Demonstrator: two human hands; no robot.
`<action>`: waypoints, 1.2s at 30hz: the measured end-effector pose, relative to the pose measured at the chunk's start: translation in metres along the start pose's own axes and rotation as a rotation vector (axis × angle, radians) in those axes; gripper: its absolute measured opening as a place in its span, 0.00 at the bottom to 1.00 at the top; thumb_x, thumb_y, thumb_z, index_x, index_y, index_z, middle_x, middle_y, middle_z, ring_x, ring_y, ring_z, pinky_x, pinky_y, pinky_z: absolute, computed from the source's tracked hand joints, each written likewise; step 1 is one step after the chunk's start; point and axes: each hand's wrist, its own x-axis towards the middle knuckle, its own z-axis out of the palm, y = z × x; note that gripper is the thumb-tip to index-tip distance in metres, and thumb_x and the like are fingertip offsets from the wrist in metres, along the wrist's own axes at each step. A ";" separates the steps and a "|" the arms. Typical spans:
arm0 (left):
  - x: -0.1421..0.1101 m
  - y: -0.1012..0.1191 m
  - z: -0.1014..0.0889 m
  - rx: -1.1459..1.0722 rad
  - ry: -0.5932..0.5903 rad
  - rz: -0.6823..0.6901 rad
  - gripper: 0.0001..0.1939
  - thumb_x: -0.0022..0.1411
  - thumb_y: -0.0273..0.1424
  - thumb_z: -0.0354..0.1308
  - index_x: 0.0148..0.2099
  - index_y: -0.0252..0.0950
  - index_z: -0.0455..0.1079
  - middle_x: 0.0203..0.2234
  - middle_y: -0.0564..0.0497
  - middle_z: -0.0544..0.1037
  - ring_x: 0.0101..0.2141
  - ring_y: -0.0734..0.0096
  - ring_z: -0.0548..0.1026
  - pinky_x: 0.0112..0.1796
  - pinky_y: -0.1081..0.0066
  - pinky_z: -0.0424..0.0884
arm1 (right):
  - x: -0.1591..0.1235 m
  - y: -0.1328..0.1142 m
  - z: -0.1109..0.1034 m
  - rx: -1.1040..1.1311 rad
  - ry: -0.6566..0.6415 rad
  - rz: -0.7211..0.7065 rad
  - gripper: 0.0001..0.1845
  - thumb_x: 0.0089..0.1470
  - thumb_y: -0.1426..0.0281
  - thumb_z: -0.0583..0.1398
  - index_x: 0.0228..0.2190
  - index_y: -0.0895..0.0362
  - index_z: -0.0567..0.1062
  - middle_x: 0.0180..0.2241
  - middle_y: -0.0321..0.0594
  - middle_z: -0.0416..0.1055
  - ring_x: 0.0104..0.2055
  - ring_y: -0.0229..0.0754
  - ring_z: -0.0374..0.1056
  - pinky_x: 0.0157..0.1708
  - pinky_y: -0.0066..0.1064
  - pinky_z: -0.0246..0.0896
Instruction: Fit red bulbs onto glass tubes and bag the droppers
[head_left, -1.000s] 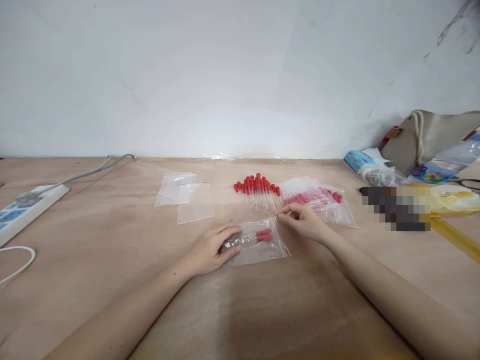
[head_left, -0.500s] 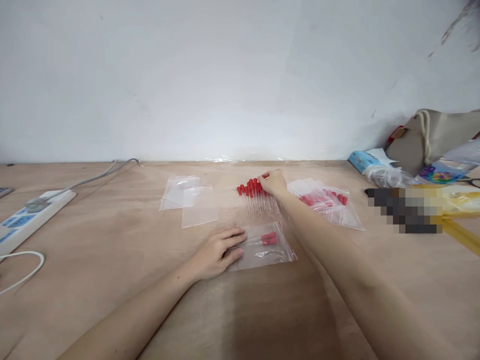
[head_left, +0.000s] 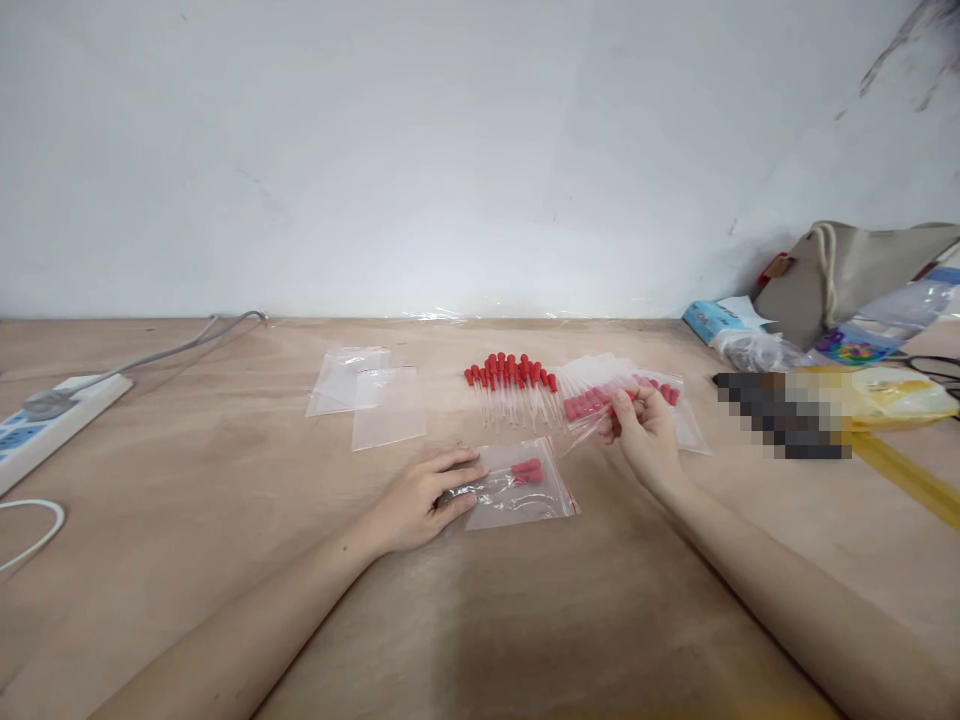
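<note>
My left hand (head_left: 420, 500) lies with fingers spread on the left end of a clear zip bag (head_left: 499, 508), which holds red-bulbed droppers with their bulbs toward the zip end. In a pinch, my right hand (head_left: 646, 432) grips a dropper (head_left: 589, 433), its thin clear stem pointing left. That hand is in front of a fanned stack of filled zip bags (head_left: 694, 435), hiding part of it. Behind the left hand's bag, a pile of red-bulbed droppers (head_left: 514, 375) lies on the table, stems toward me.
Flat zip bags (head_left: 386, 415) lie left of the pile. A power strip (head_left: 64, 430) with a grey cable (head_left: 176, 350) is at far left. On the right are a blue tissue pack (head_left: 712, 322), a grey bag (head_left: 799, 285) and yellow plastic packaging (head_left: 892, 400). A wall rises behind the table.
My right hand has moved from the dropper pile right and toward me, bringing a dropper with it. My left hand stays on the bag. The view has shifted slightly.
</note>
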 end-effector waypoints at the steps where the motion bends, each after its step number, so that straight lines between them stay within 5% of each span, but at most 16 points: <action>1: 0.000 0.000 0.000 -0.004 0.000 0.000 0.19 0.63 0.36 0.47 0.55 0.45 0.61 0.55 0.51 0.62 0.55 0.64 0.60 0.53 0.60 0.60 | -0.004 0.004 -0.001 0.022 0.011 0.028 0.18 0.45 0.55 0.59 0.31 0.54 0.60 0.18 0.28 0.63 0.16 0.33 0.61 0.14 0.24 0.57; 13: -0.001 0.001 -0.001 -0.035 0.003 -0.013 0.18 0.62 0.35 0.48 0.55 0.45 0.62 0.55 0.51 0.63 0.55 0.63 0.61 0.52 0.61 0.60 | -0.009 0.014 0.006 0.167 0.046 0.163 0.22 0.40 0.54 0.62 0.30 0.52 0.59 0.20 0.27 0.63 0.18 0.35 0.64 0.16 0.27 0.61; 19: 0.000 0.001 -0.001 -0.031 0.024 0.007 0.18 0.62 0.35 0.48 0.55 0.44 0.62 0.54 0.50 0.64 0.54 0.63 0.61 0.52 0.60 0.61 | -0.019 0.011 0.008 0.175 -0.135 0.234 0.20 0.42 0.54 0.61 0.30 0.53 0.60 0.22 0.28 0.65 0.21 0.36 0.67 0.21 0.30 0.66; 25: 0.000 0.003 -0.001 0.002 0.013 0.003 0.19 0.62 0.36 0.48 0.55 0.44 0.61 0.55 0.50 0.63 0.55 0.63 0.60 0.52 0.60 0.60 | -0.024 0.009 0.007 0.152 -0.134 0.222 0.21 0.41 0.53 0.61 0.30 0.52 0.59 0.23 0.29 0.66 0.22 0.37 0.67 0.22 0.32 0.67; 29: 0.000 0.004 -0.002 -0.001 0.021 -0.021 0.23 0.62 0.37 0.48 0.59 0.41 0.55 0.55 0.49 0.63 0.55 0.64 0.60 0.53 0.61 0.59 | -0.026 0.010 0.007 0.041 -0.318 0.241 0.18 0.41 0.56 0.63 0.28 0.55 0.64 0.24 0.34 0.69 0.24 0.36 0.67 0.25 0.31 0.66; 36: 0.000 0.005 -0.002 0.012 0.027 -0.017 0.24 0.62 0.37 0.48 0.59 0.41 0.54 0.55 0.49 0.63 0.55 0.64 0.60 0.53 0.60 0.59 | -0.028 0.012 0.010 -0.298 -0.535 0.034 0.10 0.43 0.64 0.62 0.29 0.57 0.73 0.21 0.33 0.67 0.21 0.33 0.60 0.22 0.27 0.57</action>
